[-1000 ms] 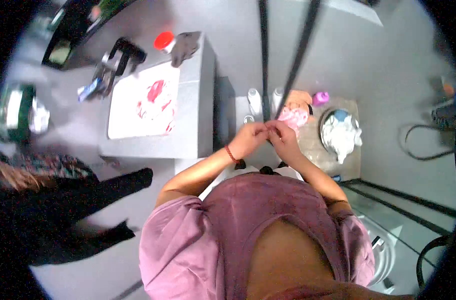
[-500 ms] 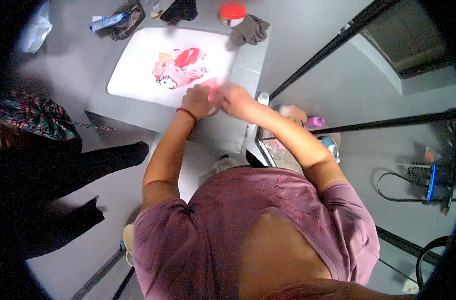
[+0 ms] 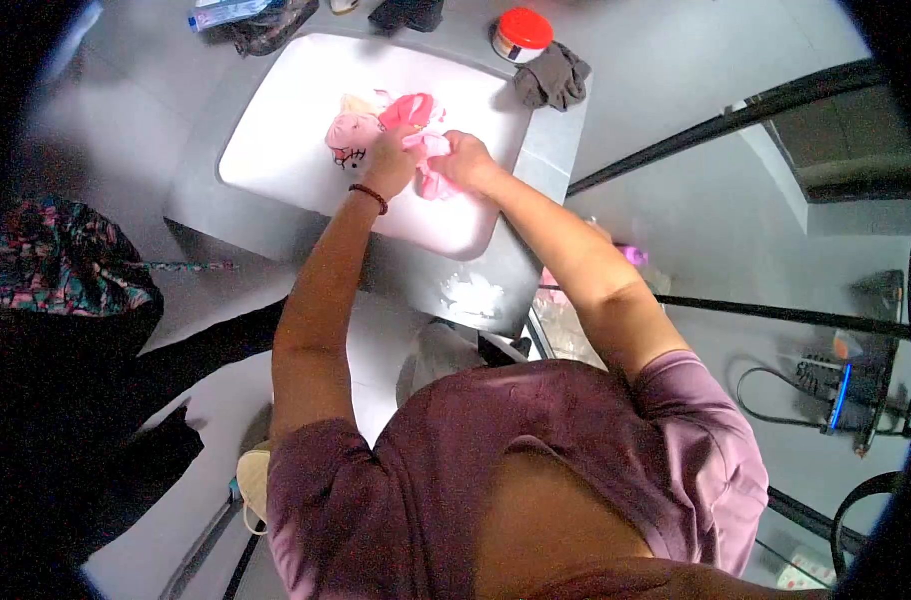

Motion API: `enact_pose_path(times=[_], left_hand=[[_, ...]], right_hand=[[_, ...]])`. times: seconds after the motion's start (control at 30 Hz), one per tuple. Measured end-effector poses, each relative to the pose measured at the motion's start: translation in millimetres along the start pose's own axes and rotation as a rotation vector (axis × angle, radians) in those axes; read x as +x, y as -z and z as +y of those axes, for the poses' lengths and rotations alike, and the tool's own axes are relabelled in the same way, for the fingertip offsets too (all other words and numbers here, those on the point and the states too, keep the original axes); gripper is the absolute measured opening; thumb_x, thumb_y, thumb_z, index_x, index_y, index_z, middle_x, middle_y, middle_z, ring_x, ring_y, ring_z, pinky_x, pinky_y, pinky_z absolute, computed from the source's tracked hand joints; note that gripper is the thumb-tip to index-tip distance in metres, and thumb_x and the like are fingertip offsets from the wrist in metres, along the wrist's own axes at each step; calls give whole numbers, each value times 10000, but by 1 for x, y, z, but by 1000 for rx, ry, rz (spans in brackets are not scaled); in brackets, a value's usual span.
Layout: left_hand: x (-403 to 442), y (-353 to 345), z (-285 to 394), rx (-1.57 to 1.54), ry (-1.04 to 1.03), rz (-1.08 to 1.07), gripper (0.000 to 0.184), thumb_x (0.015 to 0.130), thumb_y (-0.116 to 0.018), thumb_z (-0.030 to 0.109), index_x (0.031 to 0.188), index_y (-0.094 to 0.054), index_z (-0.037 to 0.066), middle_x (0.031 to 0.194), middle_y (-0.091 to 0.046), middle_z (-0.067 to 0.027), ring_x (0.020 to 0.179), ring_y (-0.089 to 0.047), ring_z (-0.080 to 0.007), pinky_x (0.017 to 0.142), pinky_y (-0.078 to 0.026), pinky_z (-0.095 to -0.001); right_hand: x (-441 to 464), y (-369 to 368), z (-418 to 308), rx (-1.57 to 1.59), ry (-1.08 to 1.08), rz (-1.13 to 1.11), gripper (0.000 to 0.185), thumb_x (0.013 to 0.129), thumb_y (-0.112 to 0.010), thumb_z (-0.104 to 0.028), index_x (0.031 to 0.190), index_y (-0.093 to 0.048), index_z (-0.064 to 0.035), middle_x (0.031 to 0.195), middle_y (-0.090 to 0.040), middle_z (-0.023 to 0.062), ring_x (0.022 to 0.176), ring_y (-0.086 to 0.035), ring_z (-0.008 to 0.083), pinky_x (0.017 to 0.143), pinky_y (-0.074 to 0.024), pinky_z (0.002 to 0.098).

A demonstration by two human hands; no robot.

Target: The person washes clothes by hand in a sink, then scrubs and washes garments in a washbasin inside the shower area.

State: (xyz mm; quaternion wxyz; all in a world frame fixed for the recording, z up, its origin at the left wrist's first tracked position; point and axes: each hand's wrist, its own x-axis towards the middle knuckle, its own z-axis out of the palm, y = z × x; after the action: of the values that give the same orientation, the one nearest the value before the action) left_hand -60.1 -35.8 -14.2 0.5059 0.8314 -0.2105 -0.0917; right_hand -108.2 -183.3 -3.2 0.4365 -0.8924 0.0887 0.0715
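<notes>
Inside the white sink basin, both of my hands grip a light pink piece of clothing. My left hand, with a dark red beaded bracelet at the wrist, is closed on its left side. On the other side, my right hand has its fingers curled round the cloth. Just behind and left of them lies a bunched pink garment with a cartoon face print, partly hidden by my left hand. A brighter red-pink cloth is bunched beside it.
A grey counter surrounds the basin, with a white smear near its front edge. At the back right stand a red-lidded tub and a dark grey cloth. Dark clothes hang at left; a black-framed glass partition is at right.
Both hands have moved away from my body, from the basin's front edge to over the basin, with the pink cloth. The white smear on the counter now shows. The view has shifted slightly.
</notes>
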Motion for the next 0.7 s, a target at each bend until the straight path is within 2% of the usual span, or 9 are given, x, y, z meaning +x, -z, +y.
enact_pose_path(times=[0.07,0.13,0.17,0.33,0.4,0.47,0.57,0.63,0.7], left_hand=[[11,15,-2,175,-8,76,306,721,-593,152,991,-549,15,890,-577,-161,826,-558,-260,743,-439,-353],[18,32,3,694,152,246,453,743,-552,151,1172,-454,44,1194,-433,-199,1141,-384,-305,853,-411,-421],[23,39,6,628,323,135,504,738,-566,161,1210,-408,78,1280,-331,-190,1205,-275,-324,907,-361,-468],[62,12,-115,871,74,0,370,723,-590,151,1074,-511,64,1154,-485,-162,1097,-442,-292,868,-416,-394],[47,22,-62,797,170,-26,240,734,-577,159,939,-579,35,1010,-578,-148,957,-547,-286,808,-452,-362],[44,11,-85,889,-69,68,196,737,-566,186,832,-607,19,888,-618,-144,819,-593,-302,763,-466,-377],[38,-1,-79,868,-164,-177,156,666,-557,170,763,-612,61,785,-601,-137,727,-573,-295,679,-454,-405],[16,9,-10,813,-297,-705,104,624,-559,169,641,-622,88,694,-594,-115,647,-570,-279,633,-451,-393],[15,6,-10,636,-295,-685,87,606,-559,167,580,-611,102,656,-585,-102,623,-567,-277,627,-449,-388]], right_hand=[[15,-5,5,10,1,60,316,674,-661,-154,952,-586,-23,818,-632,125,745,-605,195,684,-474,307],[30,-6,4,-139,108,170,312,669,-654,-210,928,-589,-48,777,-622,167,817,-604,303,738,-472,383],[41,-5,2,-257,46,70,394,696,-630,-182,1056,-538,-54,1017,-573,219,861,-592,334,771,-468,361],[67,-22,-3,-473,180,76,673,686,-609,-135,1276,-288,-172,1336,-211,246,991,-490,453,885,-430,394],[75,-23,-4,-709,291,-66,644,675,-611,-118,1254,-331,-160,1294,-276,240,951,-515,449,862,-446,393],[78,-20,-9,-741,293,-148,568,679,-600,-94,1207,-390,-103,1182,-406,246,930,-552,378,812,-466,395],[75,-22,-3,-632,319,-258,273,638,-618,-119,887,-597,-8,831,-615,192,808,-615,297,702,-488,396],[63,-22,4,-716,286,-550,220,516,-713,-119,687,-644,1,721,-632,163,705,-628,301,631,-493,383],[48,-10,-1,-658,204,-613,218,487,-727,-127,647,-645,-4,713,-630,167,709,-628,298,631,-492,378]])
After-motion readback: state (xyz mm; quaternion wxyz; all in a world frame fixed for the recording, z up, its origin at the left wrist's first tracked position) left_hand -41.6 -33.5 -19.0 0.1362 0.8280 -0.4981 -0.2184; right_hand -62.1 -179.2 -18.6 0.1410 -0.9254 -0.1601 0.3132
